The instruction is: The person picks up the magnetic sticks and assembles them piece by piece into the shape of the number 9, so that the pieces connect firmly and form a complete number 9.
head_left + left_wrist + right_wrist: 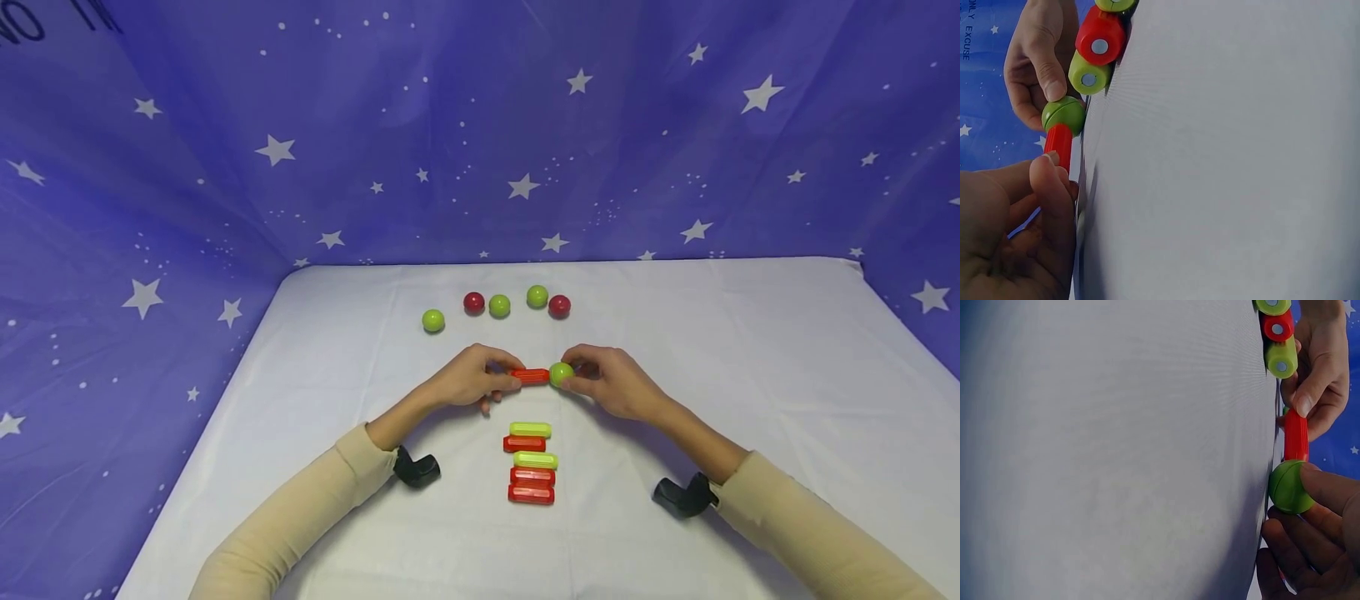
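Left hand (pixel 471 375), red rod (pixel 532 377), green ball (pixel 560 373), right hand (pixel 619 385), all in one line.
The left hand's thumb and fingertips pinch the rod's left end; the rest sticks out rightward from that grip (five more rods (pixel 535 460) lie nearer the body than the hands) and meets the ball, which sits at the right hand's fingertips, pinched between thumb and fingers.

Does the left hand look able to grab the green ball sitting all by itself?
Probably yes: only white cloth shows between the left hand and that green ball, but the hand must likely release the red stick first.
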### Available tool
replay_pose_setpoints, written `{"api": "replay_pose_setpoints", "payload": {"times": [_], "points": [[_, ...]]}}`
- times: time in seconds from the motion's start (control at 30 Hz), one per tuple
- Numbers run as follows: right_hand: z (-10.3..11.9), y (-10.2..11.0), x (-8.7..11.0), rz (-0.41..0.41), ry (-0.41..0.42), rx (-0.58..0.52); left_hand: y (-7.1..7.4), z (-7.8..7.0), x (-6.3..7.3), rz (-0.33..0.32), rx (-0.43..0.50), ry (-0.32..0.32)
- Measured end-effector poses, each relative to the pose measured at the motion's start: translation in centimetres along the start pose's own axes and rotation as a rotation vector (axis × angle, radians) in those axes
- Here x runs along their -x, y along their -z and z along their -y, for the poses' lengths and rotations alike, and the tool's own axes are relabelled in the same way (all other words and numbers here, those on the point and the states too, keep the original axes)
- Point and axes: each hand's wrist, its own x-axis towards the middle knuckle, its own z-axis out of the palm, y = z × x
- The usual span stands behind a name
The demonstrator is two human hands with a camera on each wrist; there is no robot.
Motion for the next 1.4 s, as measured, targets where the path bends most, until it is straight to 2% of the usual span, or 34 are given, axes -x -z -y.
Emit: {"api": "replay_pose_setpoints", "payload": {"times": [0.37, 0.83, 1.1, 1.4], "points": [[0.01, 0.01, -0.08, 0.001, 0.002, -0.002, 0.01, -0.08, -0.04, 0.000, -0.006, 0.013], [-0.03, 0.01, -0.09, 0.012, -0.010, -0.007, -0.12, -0.07, 0.06, -0.003, 0.042, 0.012], [-0.03, -0.01, -0.13, 0.012, -0.017, -0.007, -0.05, 0.14, 0.04, -0.022, 0.034, -0.004], [-0.11, -0.04, -0.20, 0.012, -0.005, -0.018, 0.53, 0.51, 0.66, -0.062, 0.045, 0.000]]}}
